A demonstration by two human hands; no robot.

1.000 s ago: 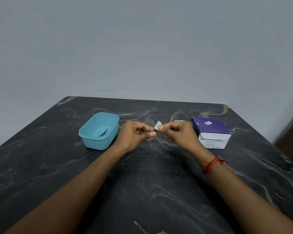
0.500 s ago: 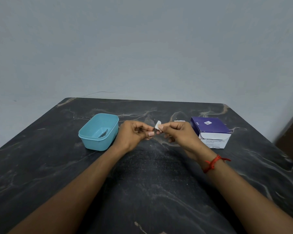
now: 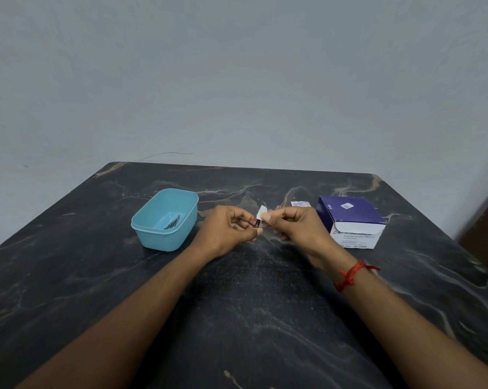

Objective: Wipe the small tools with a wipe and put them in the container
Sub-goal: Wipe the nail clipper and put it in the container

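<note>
Surface: dark marbled table [image 3: 242, 327] against a plain grey wall.
Tool: one small dark tool [image 3: 257, 223], held above the table's middle between both hands; type too small to tell.
Wipe: one white wipe [image 3: 262, 211], wrapped against the tool's right end.
Left hand: left hand [image 3: 228, 230], fingers curled, pinching the tool.
Right hand: right hand [image 3: 296, 227], thumb and forefinger pinching the wipe onto the tool.
Container: one teal container [image 3: 164, 240], near the left hand; metal tools [image 3: 172, 222] inside, apparently two, count uncertain.
Supplies: one purple-and-white box [image 3: 349, 217] just right of the hands; one sachet [image 3: 300, 203] behind them.
Progress: judged late; some tools stowed, this one under wiping and not yet placed; no other loose tools visible.
</note>
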